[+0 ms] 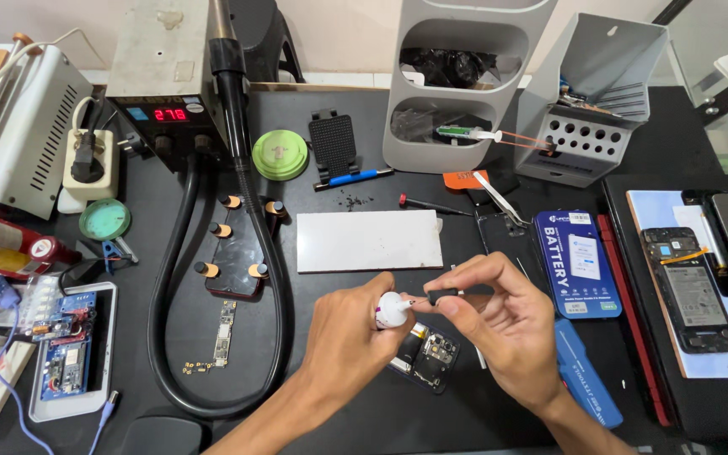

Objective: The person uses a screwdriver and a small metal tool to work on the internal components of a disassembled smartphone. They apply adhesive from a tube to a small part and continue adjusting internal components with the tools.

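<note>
Both hands, left and right, pinch a small white glue tube.

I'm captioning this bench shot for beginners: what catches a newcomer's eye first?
At centre front, the left hand holds a small white tube against a black cap pinched by the right hand, above an opened phone. At upper left, a hot-air station shows a red display, its black hose looping forward.

Both forearms reach in from below, the left hand curled in a closed grip, the right hand pinching with thumb and forefinger just beside it.
</note>
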